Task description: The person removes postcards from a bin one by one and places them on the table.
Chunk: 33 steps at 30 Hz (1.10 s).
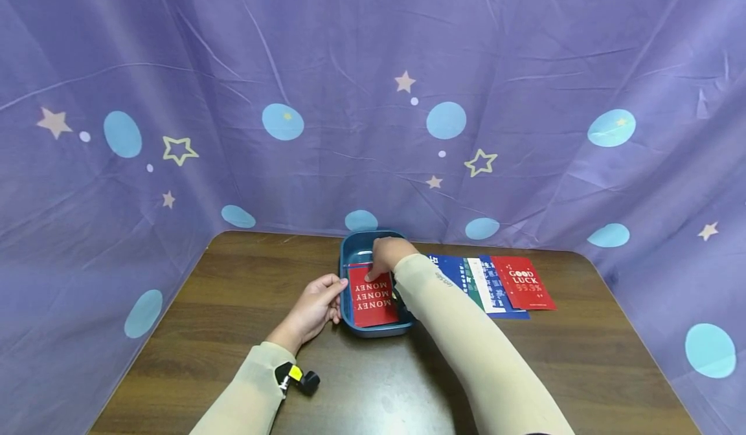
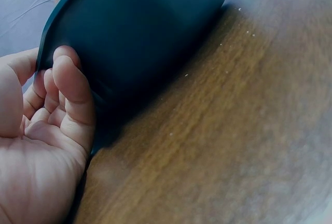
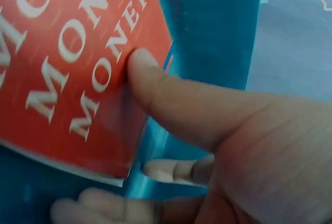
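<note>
A deep teal plastic tray [image 1: 373, 333] stands near the table's back edge, with a stack of flat cards lying inside. The top one is a red card [image 1: 373, 302] printed MONEY in white. My left hand [image 1: 317, 302] grips the tray's left side, thumb at the rim and fingers bent against the outer wall [image 2: 140, 37]. Inside the tray, my right hand [image 1: 390, 254] rests its thumb [image 3: 155, 86] on the red card's face near one edge. Its other fingers [image 3: 119, 206] stretch out past the card's edge, apart from it in the right wrist view.
Right of the tray, a fanned row of printed cards lies on the wooden table [image 1: 280, 254]: blue ones [image 1: 449, 267], a white one [image 1: 484, 286], and a red GOOD LUCK card [image 1: 524, 283] on top. A purple curtain [image 1: 350, 98] hangs behind the table.
</note>
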### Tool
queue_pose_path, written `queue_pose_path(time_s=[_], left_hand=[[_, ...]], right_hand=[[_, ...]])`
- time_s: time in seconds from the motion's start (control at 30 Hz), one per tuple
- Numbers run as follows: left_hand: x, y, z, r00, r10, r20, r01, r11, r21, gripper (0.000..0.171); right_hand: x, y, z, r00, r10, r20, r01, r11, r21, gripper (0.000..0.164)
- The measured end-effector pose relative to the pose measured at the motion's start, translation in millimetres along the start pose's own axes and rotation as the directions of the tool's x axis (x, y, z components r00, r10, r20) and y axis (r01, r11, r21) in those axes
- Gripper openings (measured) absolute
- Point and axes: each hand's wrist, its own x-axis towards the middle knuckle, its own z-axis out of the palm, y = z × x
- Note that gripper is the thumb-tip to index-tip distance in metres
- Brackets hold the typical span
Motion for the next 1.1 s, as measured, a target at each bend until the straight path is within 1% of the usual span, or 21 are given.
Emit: queue_pose_path(time_s=[0.07, 0.13, 0.23, 0.33, 0.37, 0.43, 0.5, 0.53, 0.57, 0.63, 0.67, 0.7, 0.73, 0.8, 0.87, 0.97, 1.03, 1.1], left_hand=[[-0.1, -0.2, 0.0, 1.0, -0.001, -0.002, 0.001, 1.0, -0.002, 0.032], [-0.4, -0.2, 0.1, 1.0, -0.001, -0.006, 0.001, 1.0, -0.002, 0.031], [-0.7, -0.5, 0.1, 1.0, -0.001, -0.009, 0.001, 1.0, 0.001, 0.033], [-1.4, -0.1, 0.6, 1.0, -0.002, -0.009, 0.002, 1.0, 0.002, 0.035], [-1.6, -0.1, 0.7, 1.0, -0.002, -0.009, 0.002, 1.0, 0.0, 0.035], [-1.7, 0.2, 1.0, 1.0, -0.002, -0.01, 0.002, 1.0, -0.002, 0.036], [-1.3, 0.5, 1.1, 1.0, -0.001, -0.007, 0.001, 1.0, -0.005, 0.036], [-1.0, 0.4, 1.0, 1.0, 0.0, -0.006, 0.0, 1.0, -0.006, 0.036], [-0.9, 0.6, 1.1, 1.0, -0.001, -0.005, 0.0, 1.0, -0.006, 0.035], [-1.1, 0.8, 1.2, 1.0, 0.0, -0.002, 0.0, 1.0, -0.006, 0.035], [-1.3, 0.9, 1.2, 1.0, -0.001, -0.001, 0.001, 1.0, -0.005, 0.034], [-1.6, 1.1, 1.2, 1.0, -0.001, -0.001, 0.001, 1.0, -0.004, 0.034], [-1.9, 1.3, 1.4, 1.0, -0.001, -0.002, 0.001, 1.0, -0.004, 0.033], [-2.4, 1.6, 1.8, 1.0, 0.0, 0.0, 0.0, 1.0, -0.005, 0.034], [-2.3, 1.7, 1.7, 1.0, 0.0, 0.001, 0.0, 1.0, -0.003, 0.036], [-1.8, 1.7, 1.5, 1.0, 0.0, 0.004, 0.0, 1.0, 0.0, 0.037], [-1.0, 1.2, 0.9, 1.0, -0.001, 0.006, 0.001, 1.0, 0.005, 0.037], [-0.7, 1.5, 0.6, 1.0, -0.001, 0.004, 0.001, 1.0, 0.006, 0.037]], right_hand=[[1.2, 0.8, 1.2, 1.0, -0.011, -0.002, 0.011, 1.0, 0.016, 0.066], [2.4, 2.8, 3.0, 1.0, -0.022, -0.004, 0.022, 0.998, 0.056, 0.06], [3.4, 6.8, 4.6, 0.999, -0.031, -0.012, 0.033, 0.992, 0.125, 0.047], [0.5, 10.5, 1.8, 0.998, -0.048, -0.029, 0.053, 0.983, 0.176, 0.033], [-1.2, 11.3, -0.1, 0.997, -0.06, -0.041, 0.066, 0.982, 0.178, 0.03], [-4.7, 13.3, -5.3, 0.992, -0.086, -0.091, 0.101, 0.98, 0.173, 0.029], [-8.4, 15.9, -11.0, 0.982, -0.116, -0.151, 0.139, 0.978, 0.153, 0.027], [-10.6, 17.7, -13.9, 0.976, -0.12, -0.181, 0.149, 0.976, 0.159, 0.029], [-12.2, 19.9, -16.3, 0.971, -0.123, -0.205, 0.158, 0.973, 0.167, 0.024], [-14.8, 25.5, -20.1, 0.966, -0.108, -0.234, 0.161, 0.961, 0.223, 0.021], [-16.4, 28.4, -21.6, 0.964, -0.099, -0.246, 0.165, 0.949, 0.267, 0.019], [-18.1, 31.9, -22.4, 0.962, -0.089, -0.257, 0.173, 0.929, 0.326, 0.018], [-19.5, 35.9, -22.7, 0.958, -0.082, -0.275, 0.188, 0.902, 0.389, 0.017], [-23.3, 44.6, -24.0, 0.945, -0.087, -0.316, 0.238, 0.844, 0.481, 0.016], [-27.3, 55.2, -23.3, 0.927, -0.1, -0.361, 0.302, 0.769, 0.564, 0.014], [-34.4, 72.5, -22.4, 0.911, -0.091, -0.402, 0.359, 0.653, 0.667, 0.015], [-39.7, 84.8, -21.7, 0.905, -0.065, -0.42, 0.378, 0.574, 0.726, 0.017], [-45.3, 96.8, -22.2, 0.893, -0.026, -0.448, 0.397, 0.511, 0.762, 0.02]])
